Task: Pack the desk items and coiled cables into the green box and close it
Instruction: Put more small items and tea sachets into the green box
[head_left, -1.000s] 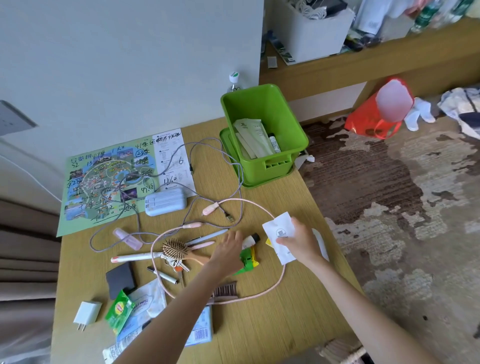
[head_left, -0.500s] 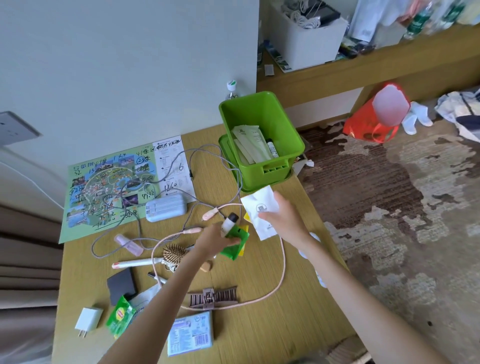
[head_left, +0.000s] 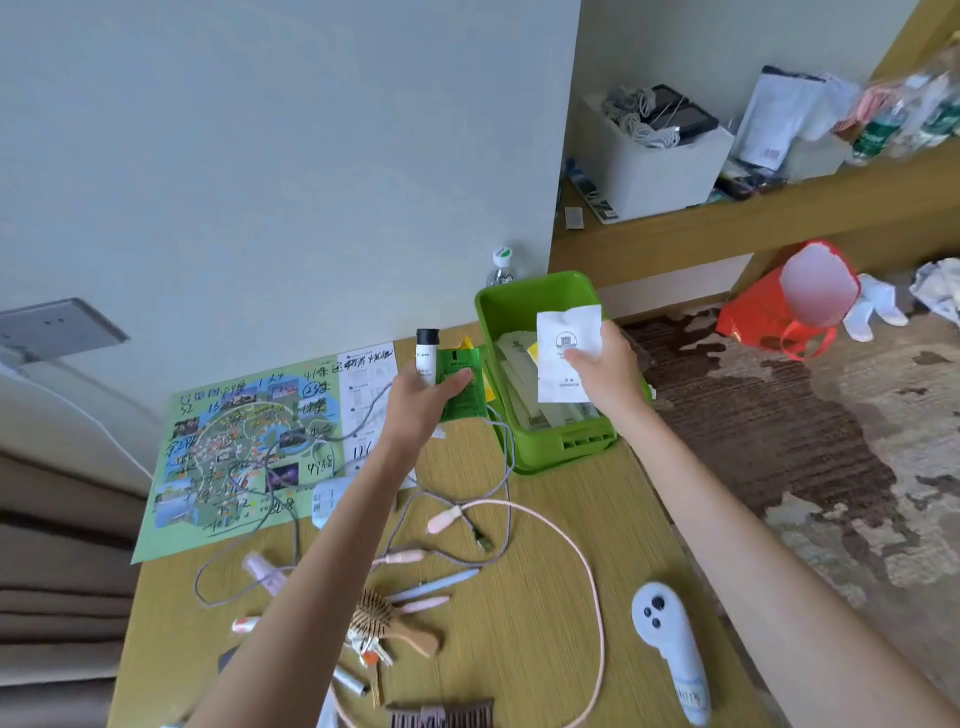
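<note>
Gripping sachet (head_left: 461, 410) and bottle (head_left: 426, 349), left fingers (head_left: 456, 383), right fingers (head_left: 581, 358) pinching packet (head_left: 563, 379), partly hiding green box (head_left: 535, 290)

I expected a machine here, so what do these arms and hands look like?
They are a person's: the left hand and right hand are bare, with no gloves, rings or watch showing, and no sleeves are in view.
</note>
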